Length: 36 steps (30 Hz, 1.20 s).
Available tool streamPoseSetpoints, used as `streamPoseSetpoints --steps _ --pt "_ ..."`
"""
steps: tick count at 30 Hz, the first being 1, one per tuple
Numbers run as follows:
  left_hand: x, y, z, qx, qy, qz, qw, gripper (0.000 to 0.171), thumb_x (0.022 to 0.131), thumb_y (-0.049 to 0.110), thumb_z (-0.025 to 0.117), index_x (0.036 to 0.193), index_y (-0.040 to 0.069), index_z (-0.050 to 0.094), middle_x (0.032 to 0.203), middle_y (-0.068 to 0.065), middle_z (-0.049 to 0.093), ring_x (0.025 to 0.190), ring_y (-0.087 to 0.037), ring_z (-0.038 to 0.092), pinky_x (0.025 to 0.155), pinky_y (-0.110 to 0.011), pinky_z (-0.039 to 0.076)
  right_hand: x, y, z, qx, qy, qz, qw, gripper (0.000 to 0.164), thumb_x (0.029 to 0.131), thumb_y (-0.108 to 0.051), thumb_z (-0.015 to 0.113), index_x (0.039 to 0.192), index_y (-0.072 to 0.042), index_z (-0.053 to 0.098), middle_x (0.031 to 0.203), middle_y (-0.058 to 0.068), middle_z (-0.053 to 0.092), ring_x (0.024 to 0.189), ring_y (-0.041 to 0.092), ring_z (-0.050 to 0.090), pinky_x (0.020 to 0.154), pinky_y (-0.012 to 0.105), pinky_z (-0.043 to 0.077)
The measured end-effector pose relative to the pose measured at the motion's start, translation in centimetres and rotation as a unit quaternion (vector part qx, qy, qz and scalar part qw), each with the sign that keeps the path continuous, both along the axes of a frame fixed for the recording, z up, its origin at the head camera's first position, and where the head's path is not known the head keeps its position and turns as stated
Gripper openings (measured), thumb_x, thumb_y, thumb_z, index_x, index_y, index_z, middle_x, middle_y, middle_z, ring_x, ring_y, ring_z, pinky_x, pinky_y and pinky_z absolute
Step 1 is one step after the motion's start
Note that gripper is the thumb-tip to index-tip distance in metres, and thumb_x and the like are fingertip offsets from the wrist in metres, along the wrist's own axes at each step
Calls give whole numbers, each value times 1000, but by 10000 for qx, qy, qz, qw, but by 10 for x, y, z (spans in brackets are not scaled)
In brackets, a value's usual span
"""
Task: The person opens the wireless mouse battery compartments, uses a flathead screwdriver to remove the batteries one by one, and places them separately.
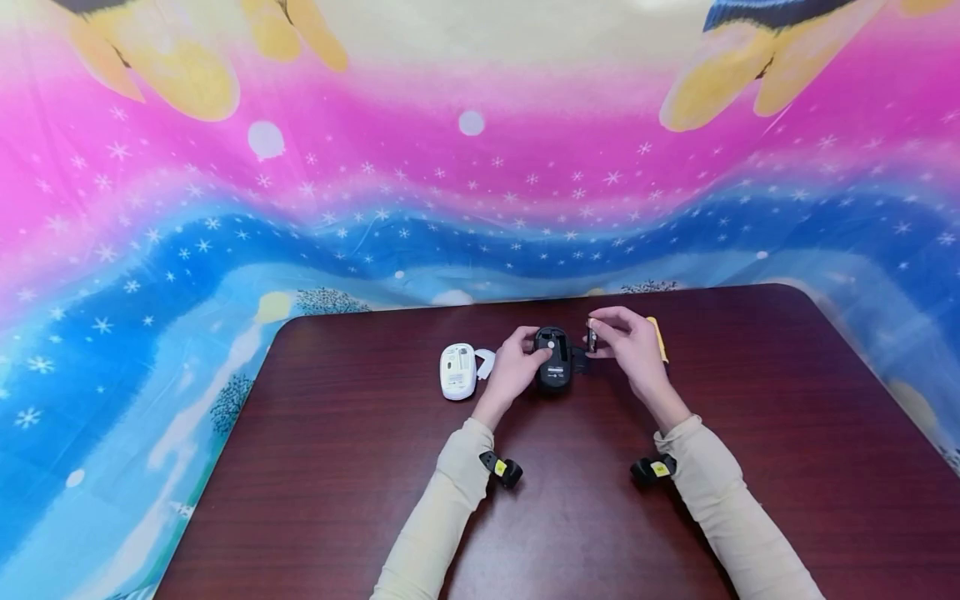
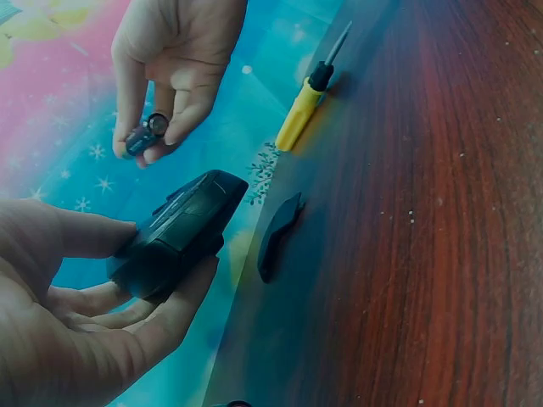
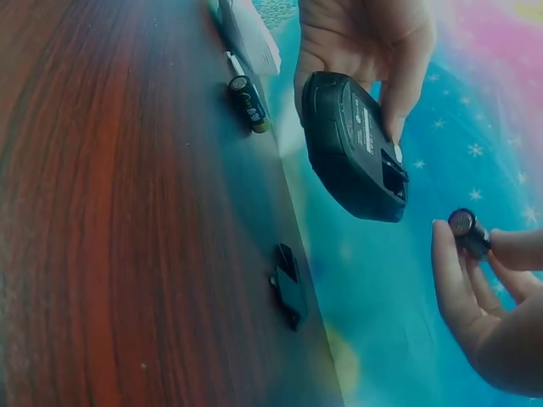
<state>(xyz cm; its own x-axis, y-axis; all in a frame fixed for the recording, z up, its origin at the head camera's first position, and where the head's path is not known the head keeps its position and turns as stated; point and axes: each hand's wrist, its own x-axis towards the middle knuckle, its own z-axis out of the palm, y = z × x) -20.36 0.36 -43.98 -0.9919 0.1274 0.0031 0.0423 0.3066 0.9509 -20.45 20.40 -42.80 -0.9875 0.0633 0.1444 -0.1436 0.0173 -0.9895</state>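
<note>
My left hand (image 1: 512, 364) holds a black computer mouse (image 1: 553, 371), gripping it by its left side with the thumb on its underside. That underside faces up, and its battery slot lies uncovered. To the right of the mouse, my right hand (image 1: 636, 346) pinches a small cylindrical battery (image 1: 592, 336) between thumb and fingertips. In the right wrist view the battery (image 3: 469, 233) is apart from the mouse (image 3: 352, 144), near its slot end. A black battery cover (image 2: 278, 237) lies on the table below the hands.
On the left, a white mouse (image 1: 457, 371) lies underside up beside its detached white cover (image 1: 486, 363). A yellow-handled screwdriver (image 2: 299, 116) rests behind my right hand. Another battery (image 3: 249, 104) lies on the dark wooden table (image 1: 337, 467). A patterned cloth (image 1: 420, 192) hangs behind the table.
</note>
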Motion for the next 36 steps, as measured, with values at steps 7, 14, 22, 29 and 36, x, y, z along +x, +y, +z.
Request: streamPoseSetpoints --steps 7,14,22,29,36 --pt "-2 2 -3 -374 68 -23 9993 41 96 12 69 135 3 61 113 -15 72 104 -26 68 94 -37 53 1 12 0 -410 -460 31 9981 10 101 -2 65 110 -5 71 92 4 75 77 15 75 66 34 62" --pt "-3 4 -8 -645 13 -91 9979 41 98 10 68 138 4 59 114 -15 71 108 -27 66 97 -38 51 1 19 -5 -339 -704 120 9969 12 104 -5 61 114 -5 68 91 -4 75 80 12 74 69 33 62" --pt "-3 5 -12 -753 21 -86 9971 42 99 9 67 139 4 58 117 -15 71 112 -28 65 98 -40 51 1 24 -13 184 -1020 137 9945 31 106 -8 58 130 11 58 94 -4 73 85 16 74 72 32 62" --pt "-4 6 -14 -821 28 -98 9966 41 100 8 65 140 4 56 122 -17 70 117 -29 64 101 -41 49 1 25 -15 393 -1177 242 9920 38 105 -9 61 135 13 55 103 5 73 87 15 74 74 34 62" --pt "-5 7 -16 -1104 268 -28 9935 40 100 9 64 139 1 56 128 -20 68 120 -31 64 101 -43 50 0 26 -17 590 -1190 423 9902 39 103 -5 63 135 15 53 109 18 71 89 19 74 75 35 62"
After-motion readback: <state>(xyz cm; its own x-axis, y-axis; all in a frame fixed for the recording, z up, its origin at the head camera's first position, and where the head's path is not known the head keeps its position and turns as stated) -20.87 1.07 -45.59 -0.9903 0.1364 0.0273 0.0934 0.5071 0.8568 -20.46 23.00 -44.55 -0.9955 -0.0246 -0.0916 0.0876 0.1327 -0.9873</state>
